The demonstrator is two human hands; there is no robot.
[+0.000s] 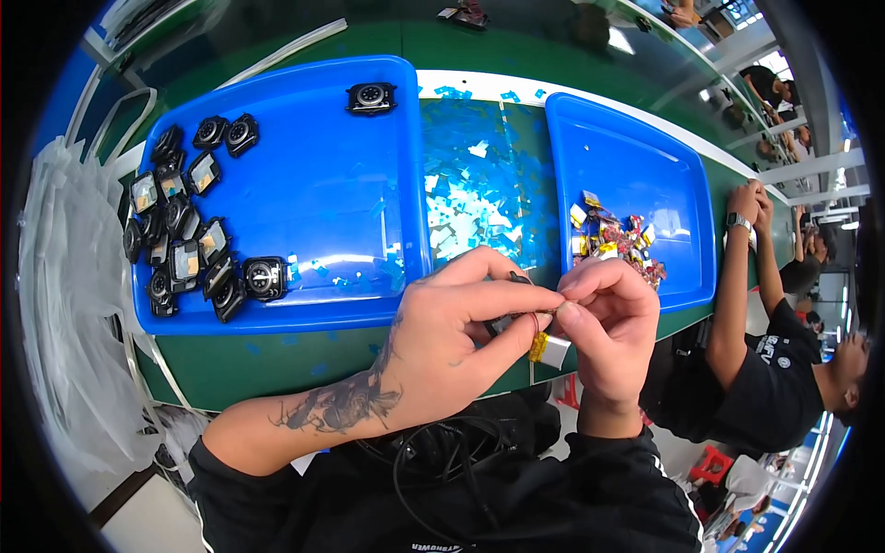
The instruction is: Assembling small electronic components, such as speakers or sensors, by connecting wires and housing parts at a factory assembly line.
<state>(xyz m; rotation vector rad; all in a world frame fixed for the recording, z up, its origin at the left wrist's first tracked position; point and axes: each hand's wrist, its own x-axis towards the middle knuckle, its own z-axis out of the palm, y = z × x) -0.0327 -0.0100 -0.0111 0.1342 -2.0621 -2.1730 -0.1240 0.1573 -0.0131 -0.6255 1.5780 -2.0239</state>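
Your left hand [452,336] and right hand [604,327] meet over the table's near edge, fingers pinched together on a small silver battery cell [550,349] with yellow tape. Grip the edges, don't bend its wires. Beyond: left tray [387,184] with watch cases [184,235], right tray [645,157] with cells.

A single head-worn fisheye view looks steeply down from close above the green worktop [277,359]; the near edge lies below, the far edge above, straight lines bending toward the rim.
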